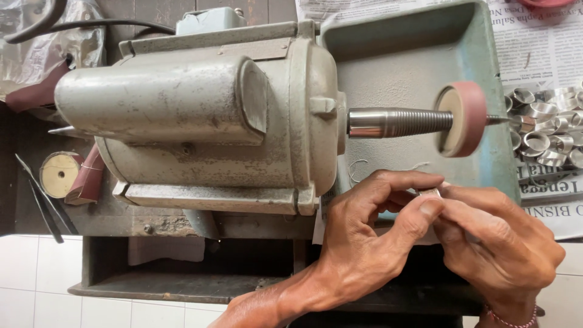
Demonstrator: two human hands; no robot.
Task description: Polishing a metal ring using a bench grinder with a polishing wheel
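Printed matter only. Sheets of white newspaper (pixel 546 42) with black print lie flat at the upper right, running down the right edge beside the green tray; a further strip with bold black headline letters (pixel 549 209) shows at mid right. No packages, labels, signs or screens are visible.

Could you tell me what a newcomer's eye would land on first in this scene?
Probably the big grey motor filling the upper left, its threaded spindle carrying a reddish wheel over a green tray. Below the wheel, the left hand and right hand pinch a small metal ring; more rings lie heaped at right.
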